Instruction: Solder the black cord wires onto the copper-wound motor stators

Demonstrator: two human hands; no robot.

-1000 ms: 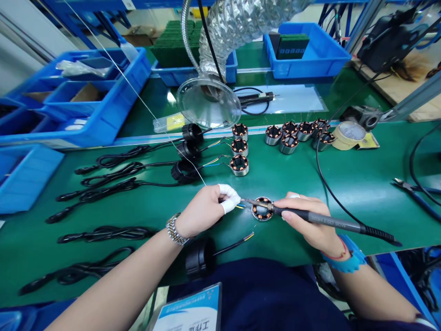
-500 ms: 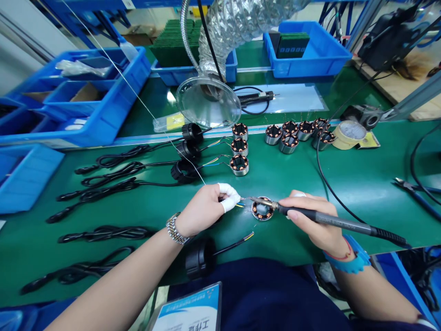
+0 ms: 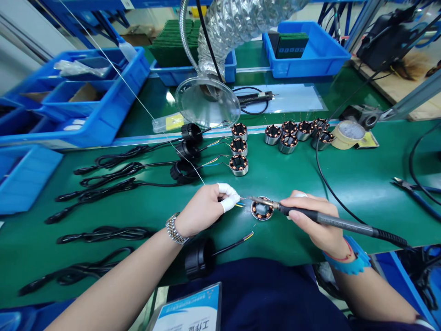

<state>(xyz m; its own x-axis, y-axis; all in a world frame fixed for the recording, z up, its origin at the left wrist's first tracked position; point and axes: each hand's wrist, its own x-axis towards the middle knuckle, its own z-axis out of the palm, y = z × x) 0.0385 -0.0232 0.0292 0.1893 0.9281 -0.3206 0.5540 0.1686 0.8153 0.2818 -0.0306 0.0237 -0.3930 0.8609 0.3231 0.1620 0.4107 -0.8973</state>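
Observation:
My right hand [image 3: 312, 214] grips a soldering iron [image 3: 330, 220] like a pen, its metal tip pointing left over a motor stator [image 3: 262, 209] with copper windings. My left hand [image 3: 213, 204], with white finger cots on thumb and forefinger, pinches thin wire close to the iron's tip. Blue and yellow lead ends [image 3: 239, 205] stick out just below those fingertips. From the upper left a thin strand of solder wire [image 3: 188, 158] runs down to this hand; how it passes through the fingers is hidden. A black cap [image 3: 200, 258] with a stripped cable [image 3: 234, 243] lies below the left wrist.
Behind my hands, stators [image 3: 239, 165] are wired to black caps and coiled cables [image 3: 117, 186]. More stators [image 3: 288, 143] stand near a round tin [image 3: 348, 133]. A clear fume hood [image 3: 208, 103] hangs above. Pliers [image 3: 409, 185] lie right; blue bins [image 3: 117, 110] line the left.
Both hands and the soldering iron stay almost in place. The whole view has shifted very slightly.

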